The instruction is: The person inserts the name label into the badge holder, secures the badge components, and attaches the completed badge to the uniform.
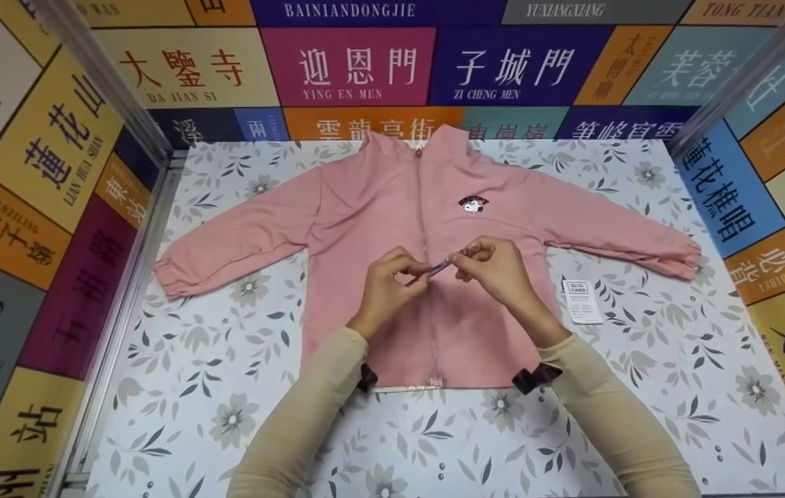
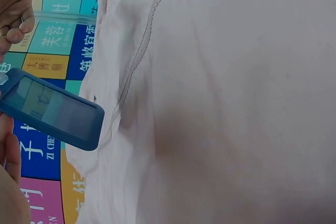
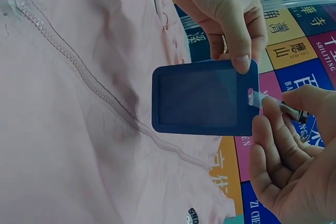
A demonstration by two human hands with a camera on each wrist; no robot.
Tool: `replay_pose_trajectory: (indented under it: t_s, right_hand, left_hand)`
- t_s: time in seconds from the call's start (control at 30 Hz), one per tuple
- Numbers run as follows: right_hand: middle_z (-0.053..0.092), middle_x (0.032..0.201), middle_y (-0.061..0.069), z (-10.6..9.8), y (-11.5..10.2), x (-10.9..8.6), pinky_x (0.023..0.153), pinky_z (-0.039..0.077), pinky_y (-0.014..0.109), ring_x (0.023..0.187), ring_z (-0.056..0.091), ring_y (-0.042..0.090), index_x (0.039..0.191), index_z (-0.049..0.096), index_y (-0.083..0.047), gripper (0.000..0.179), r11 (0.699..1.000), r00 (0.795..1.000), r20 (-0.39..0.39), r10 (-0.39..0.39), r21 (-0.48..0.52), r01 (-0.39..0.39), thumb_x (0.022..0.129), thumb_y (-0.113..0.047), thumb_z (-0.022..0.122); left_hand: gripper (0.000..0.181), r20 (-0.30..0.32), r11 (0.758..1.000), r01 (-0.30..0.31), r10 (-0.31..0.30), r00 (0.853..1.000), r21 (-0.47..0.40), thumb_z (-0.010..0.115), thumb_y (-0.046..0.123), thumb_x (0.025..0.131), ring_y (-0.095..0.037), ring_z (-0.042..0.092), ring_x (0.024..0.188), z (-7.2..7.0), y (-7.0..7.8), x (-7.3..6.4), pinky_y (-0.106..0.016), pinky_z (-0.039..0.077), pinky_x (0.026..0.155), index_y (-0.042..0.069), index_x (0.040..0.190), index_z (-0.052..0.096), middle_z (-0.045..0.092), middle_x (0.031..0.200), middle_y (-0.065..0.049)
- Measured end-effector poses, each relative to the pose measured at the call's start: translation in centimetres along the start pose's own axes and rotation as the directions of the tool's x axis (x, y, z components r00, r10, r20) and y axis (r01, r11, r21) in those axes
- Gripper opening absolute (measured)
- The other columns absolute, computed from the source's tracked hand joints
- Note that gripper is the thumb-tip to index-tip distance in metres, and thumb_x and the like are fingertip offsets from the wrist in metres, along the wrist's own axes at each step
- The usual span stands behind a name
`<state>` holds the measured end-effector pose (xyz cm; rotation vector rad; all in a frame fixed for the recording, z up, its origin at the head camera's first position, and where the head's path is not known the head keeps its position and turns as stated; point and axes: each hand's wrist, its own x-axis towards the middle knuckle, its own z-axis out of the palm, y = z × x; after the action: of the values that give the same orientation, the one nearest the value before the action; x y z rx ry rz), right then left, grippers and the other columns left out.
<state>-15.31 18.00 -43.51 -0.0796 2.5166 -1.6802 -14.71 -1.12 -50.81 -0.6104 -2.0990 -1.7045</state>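
A blue badge holder (image 3: pixel 197 98) with a clear window is held above the pink zip jacket (image 1: pixel 371 318). My left hand (image 1: pixel 392 280) grips one end corner of it, with the thumb on the frame in the right wrist view. A clear strap (image 3: pixel 257 99) passes through the holder's slot and leads to a metal clip (image 3: pixel 294 112). That clip is pinched between the thumb and fingers of my right hand (image 1: pixel 496 266). From the head view the holder appears as a thin edge between both hands. In the left wrist view its window faces the camera.
The jacket lies spread face up, zipper (image 1: pixel 420 207) closed, sleeves out to both sides. A white printed card (image 1: pixel 581 301) rests beside its right edge on the floral tabletop (image 1: pixel 641 387). Colourful panels with Chinese lettering (image 1: pixel 347 66) enclose the back and sides.
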Motion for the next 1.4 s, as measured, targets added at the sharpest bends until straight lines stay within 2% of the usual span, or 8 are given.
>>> replay_pose_trajectory:
  t_s: [0.23,0.4,0.6,0.73,0.97,1.17,1.3,1.4]
  right_hand:
    - [0.067,0.063,0.004,0.1,3.2,1.5,0.055,0.046,0.019,0.057,0.064,0.010,0.082,0.065,0.002,0.014,0.997,0.997,0.017,-0.080,-0.022,0.081,0.086,-0.009,0.073]
    - [0.070,0.066,0.007,0.0,4.1,1.7,0.060,0.049,0.020,0.061,0.067,0.015,0.082,0.068,-0.002,0.016,0.989,0.990,0.010,-0.143,-0.026,0.143,0.085,-0.014,0.077]
    - [0.073,0.073,0.009,-0.1,4.0,1.6,0.060,0.051,0.020,0.065,0.069,0.018,0.085,0.069,-0.004,0.014,0.982,0.984,0.015,-0.180,-0.046,0.181,0.085,-0.017,0.077]
    - [0.074,0.076,0.008,-0.1,4.0,1.6,0.062,0.051,0.019,0.066,0.067,0.015,0.086,0.069,-0.006,0.012,0.970,0.975,0.023,-0.222,-0.093,0.224,0.086,-0.016,0.076]
    - [0.073,0.085,0.004,-0.2,4.0,1.5,0.070,0.052,0.024,0.074,0.063,0.013,0.092,0.070,-0.010,0.013,0.934,0.956,0.056,-0.288,-0.204,0.293,0.088,-0.022,0.075]
    - [0.073,0.091,0.002,-0.1,4.3,1.6,0.075,0.052,0.027,0.080,0.063,0.013,0.095,0.072,-0.012,0.012,0.921,0.945,0.076,-0.319,-0.211,0.328,0.089,-0.021,0.074]
    - [0.073,0.093,0.008,0.1,2.8,0.9,0.078,0.051,0.028,0.083,0.062,0.013,0.097,0.072,-0.005,0.012,0.923,0.942,0.082,-0.327,-0.185,0.337,0.089,-0.014,0.073]
    - [0.072,0.095,0.014,0.2,1.6,0.2,0.079,0.050,0.026,0.084,0.061,0.014,0.098,0.072,0.000,0.013,0.920,0.933,0.088,-0.348,-0.160,0.358,0.088,-0.009,0.072]
  left_hand:
    - [0.013,-0.021,1.000,0.002,-0.002,1.000,0.003,0.075,-0.013,0.073,-0.033,0.065,0.074,0.1,-0.1,-0.2,-0.044,0.055,0.071,-0.006,0.083,0.073,0.067,0.078,-0.020]
    - [0.013,-0.027,1.000,0.016,-0.015,1.000,0.015,0.076,-0.012,0.073,-0.034,0.065,0.074,0.1,-0.1,-0.3,-0.045,0.054,0.071,-0.005,0.083,0.073,0.066,0.078,-0.020]
    - [0.013,-0.022,1.000,0.022,-0.022,1.000,-0.009,0.077,-0.011,0.074,-0.038,0.064,0.075,0.0,-0.1,-0.3,-0.048,0.054,0.071,-0.007,0.086,0.073,0.065,0.078,-0.024]
    - [0.014,-0.008,0.999,0.025,-0.025,1.000,-0.025,0.079,-0.007,0.075,-0.040,0.064,0.076,0.2,-1.1,-0.4,-0.052,0.052,0.071,-0.007,0.087,0.073,0.065,0.079,-0.027]
    - [0.017,0.017,0.999,0.034,-0.035,0.999,0.006,0.083,0.010,0.078,-0.026,0.066,0.079,0.0,-3.1,-0.2,-0.039,0.054,0.075,0.005,0.093,0.076,0.069,0.083,-0.013]
    - [0.018,0.062,1.000,0.020,-0.021,0.998,0.023,0.079,0.019,0.084,-0.018,0.066,0.082,-0.4,-3.0,0.6,-0.031,0.054,0.076,0.009,0.098,0.076,0.070,0.086,-0.009]
    - [0.020,0.088,0.999,0.020,-0.023,0.996,0.036,0.079,0.020,0.084,-0.018,0.066,0.083,-0.3,-2.7,1.0,-0.031,0.053,0.076,0.010,0.101,0.076,0.071,0.088,-0.010]
    - [0.020,0.084,0.999,0.028,-0.030,0.996,0.029,0.080,0.014,0.082,-0.024,0.065,0.083,-0.1,-2.2,1.2,-0.037,0.053,0.075,0.007,0.100,0.077,0.071,0.087,-0.012]
